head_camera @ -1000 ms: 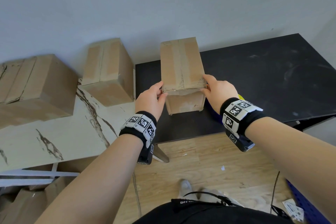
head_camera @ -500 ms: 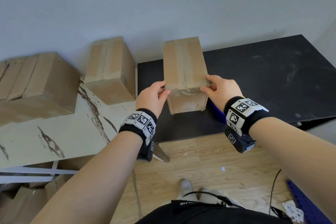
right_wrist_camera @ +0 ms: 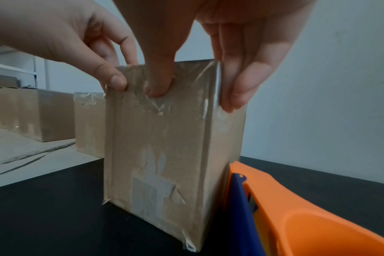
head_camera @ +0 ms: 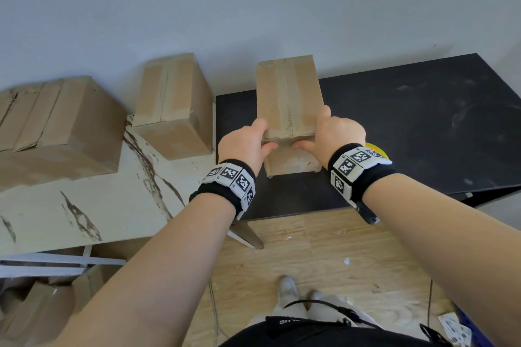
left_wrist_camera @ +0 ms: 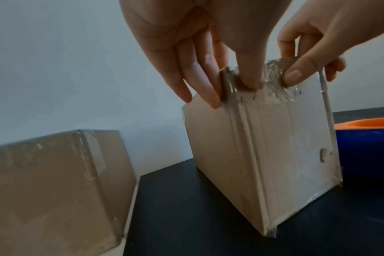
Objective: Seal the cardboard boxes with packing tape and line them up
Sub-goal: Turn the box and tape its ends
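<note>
Box: it stands upright on your black table, near the left edge, tape running over its top and down the near face.
Left hand: your thumb now presses the tape on the near face, fingers flat on the left side; earlier it only held the corner.
Right hand: your thumb has moved inward to press the tape beside the left thumb, fingers straight down the right side.
Dispenser: just right of the box.
Other boxes: taped, on the marble table, apart from yours.
</note>
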